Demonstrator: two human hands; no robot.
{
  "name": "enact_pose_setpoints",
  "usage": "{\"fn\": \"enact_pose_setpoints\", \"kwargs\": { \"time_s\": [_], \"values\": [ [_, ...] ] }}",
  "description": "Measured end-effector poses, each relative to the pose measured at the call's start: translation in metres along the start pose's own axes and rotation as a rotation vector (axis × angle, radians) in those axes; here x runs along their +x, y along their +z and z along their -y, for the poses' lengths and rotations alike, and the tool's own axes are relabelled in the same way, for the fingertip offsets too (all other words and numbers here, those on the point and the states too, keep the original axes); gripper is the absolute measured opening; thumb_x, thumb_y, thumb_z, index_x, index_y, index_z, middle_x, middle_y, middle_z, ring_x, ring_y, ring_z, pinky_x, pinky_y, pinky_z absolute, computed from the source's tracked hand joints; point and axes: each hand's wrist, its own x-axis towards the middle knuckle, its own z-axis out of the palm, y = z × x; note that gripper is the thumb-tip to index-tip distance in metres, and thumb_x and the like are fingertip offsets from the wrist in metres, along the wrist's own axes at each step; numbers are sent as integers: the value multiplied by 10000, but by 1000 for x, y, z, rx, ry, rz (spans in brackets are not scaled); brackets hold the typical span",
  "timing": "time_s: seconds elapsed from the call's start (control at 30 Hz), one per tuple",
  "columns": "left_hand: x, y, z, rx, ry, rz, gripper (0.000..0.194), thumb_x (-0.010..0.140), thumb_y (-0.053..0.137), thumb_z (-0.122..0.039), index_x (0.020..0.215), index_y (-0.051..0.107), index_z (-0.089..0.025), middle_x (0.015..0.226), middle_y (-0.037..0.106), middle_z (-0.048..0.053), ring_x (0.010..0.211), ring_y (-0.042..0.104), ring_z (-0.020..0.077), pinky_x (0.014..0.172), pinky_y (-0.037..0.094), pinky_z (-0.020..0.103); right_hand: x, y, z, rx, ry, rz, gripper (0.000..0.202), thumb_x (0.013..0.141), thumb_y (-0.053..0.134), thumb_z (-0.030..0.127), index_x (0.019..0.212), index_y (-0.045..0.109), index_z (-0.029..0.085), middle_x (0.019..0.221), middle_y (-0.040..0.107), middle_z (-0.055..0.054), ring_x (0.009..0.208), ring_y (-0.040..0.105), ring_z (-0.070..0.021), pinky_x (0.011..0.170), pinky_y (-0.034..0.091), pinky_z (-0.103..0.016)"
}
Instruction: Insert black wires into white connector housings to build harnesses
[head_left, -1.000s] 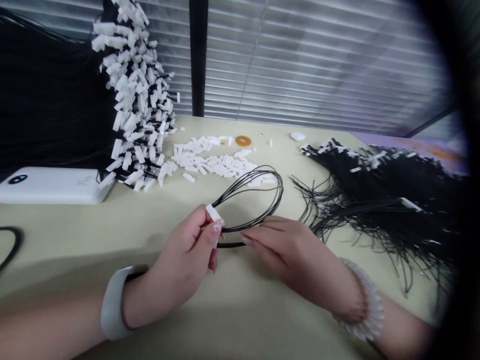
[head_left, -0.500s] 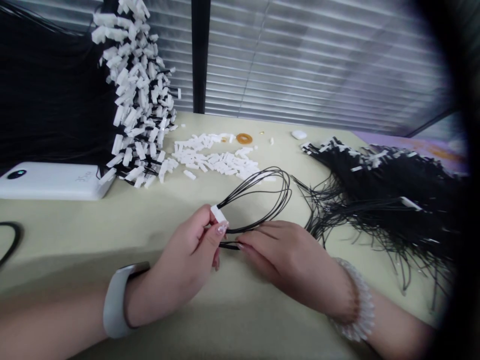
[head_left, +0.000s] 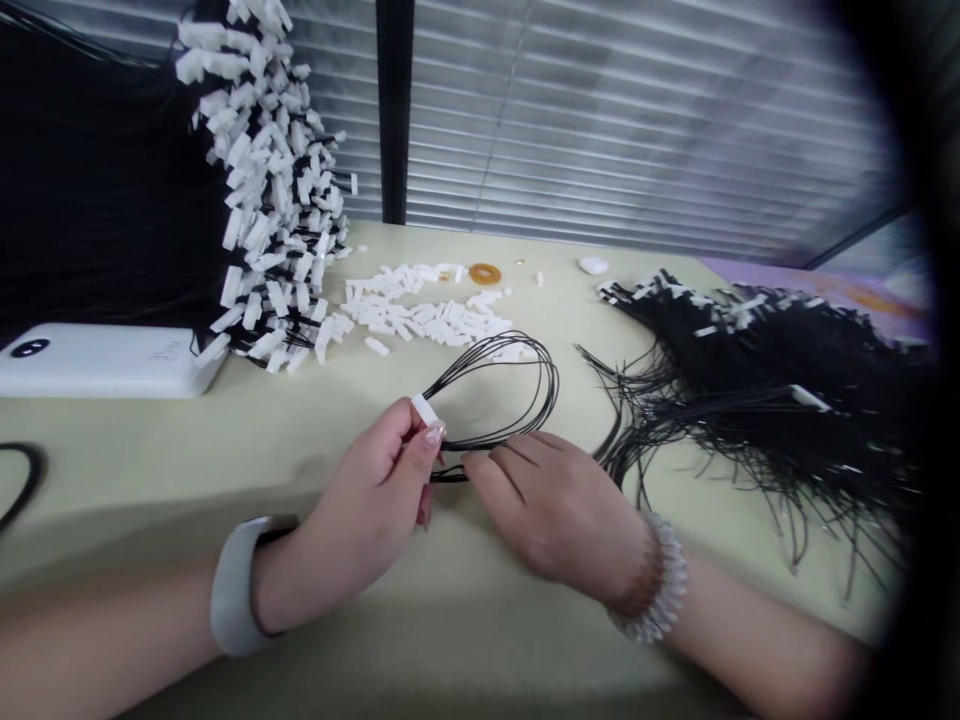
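The left hand pinches a white piece; the right hand holds black wires, maybe bunching them, needing steady fingers next.

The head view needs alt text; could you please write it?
A left hand pinches a white rectangular block on looped thin black wires, the right hand at their lower side. Behind, white rectangular pieces lie on a pale table.

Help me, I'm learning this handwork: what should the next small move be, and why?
Perhaps have the right hand ease the lower black wires toward the white piece: it is at those wires, close to the piece, which the left hand pinches.
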Motion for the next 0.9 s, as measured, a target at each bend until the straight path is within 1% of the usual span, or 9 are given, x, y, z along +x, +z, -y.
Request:
{"fn": "enact_pose_setpoints", "kwargs": {
  "time_s": [0.13, 0.3, 0.43, 0.53, 0.63, 0.7, 0.77, 0.83, 0.9],
  "values": [
    [0, 0, 0, -48, -14, 28, 252, 905, 326, -398, 766, 417, -208, 509, 432, -61, 472, 431, 99, 471, 361, 206, 0, 1, -1, 37, -12, -11, 246, 852, 367, 124, 780, 601, 145, 616, 500, -36, 583, 414, -155, 539, 272, -295],
    [1, 0, 2, -89, -11, 23, 249, 896, 340, -397, 764, 422, -202, 537, 419, -54, 471, 433, 98, 469, 367, 214, 0, -1, -2, 56, -31, -30, 274, 861, 347, 123, 769, 605, 137, 601, 496, -35, 570, 405, -144, 525, 262, -289],
    [2, 0, 2, -109, -21, 22, 254, 897, 333, -397, 767, 425, -199, 541, 435, -51, 472, 441, 96, 463, 367, 207, 0, -3, -1, 53, -25, -26, 216, 844, 397, 135, 758, 595, 153, 604, 489, -21, 587, 405, -142, 533, 268, -294],
    [3, 0, 2, -101, -23, 8, 254, 900, 332, -393, 766, 423, -198, 548, 449, -53, 468, 441, 86, 456, 363, 193, -1, -9, -7, 53, 44, 0, 180, 814, 459, 142, 675, 571, 166, 644, 495, -23, 622, 418, -141, 558, 304, -284],
    [3, -1, 1, -118, -55, -18, 260, 898, 330, -403, 768, 423, -198, 540, 449, -55, 449, 433, 79, 423, 340, 176, -7, -20, -25, 87, 192, 0, 167, 798, 506, 168, 659, 599, 176, 647, 514, -27, 637, 457, -137, 584, 353, -272],
    [3, -1, 0, -137, -86, -37, 262, 892, 336, -407, 766, 425, -196, 543, 451, -53, 439, 433, 78, 406, 329, 171, -14, -27, -43, 149, 315, -77, 100, 788, 555, 215, 765, 650, 199, 606, 537, -10, 576, 476, -118, 561, 375, -259],
    [4, -2, -1, -140, -105, -46, 265, 891, 335, -405, 757, 425, -194, 530, 447, -52, 430, 429, 78, 398, 324, 169, -23, -30, -63, 201, 503, -250, 116, 754, 620, 263, 854, 669, 228, 555, 550, 8, 475, 452, -99, 501, 373, -256],
    [4, -2, -1, -137, -105, -42, 265, 892, 331, -400, 753, 423, -195, 516, 439, -54, 425, 426, 79, 398, 323, 170, -33, -30, -79, 280, 703, -440, 153, 753, 628, 293, 894, 664, 245, 614, 589, -22, 495, 493, -129, 480, 381, -277],
    [4, -2, -1, -137, -99, -29, 263, 895, 330, -399, 755, 422, -196, 518, 439, -56, 429, 432, 79, 407, 333, 175, -42, -26, -92, 361, 797, -572, 172, 782, 589, 321, 935, 640, 261, 729, 614, -67, 591, 557, -192, 490, 407, -310]
  ]
}}
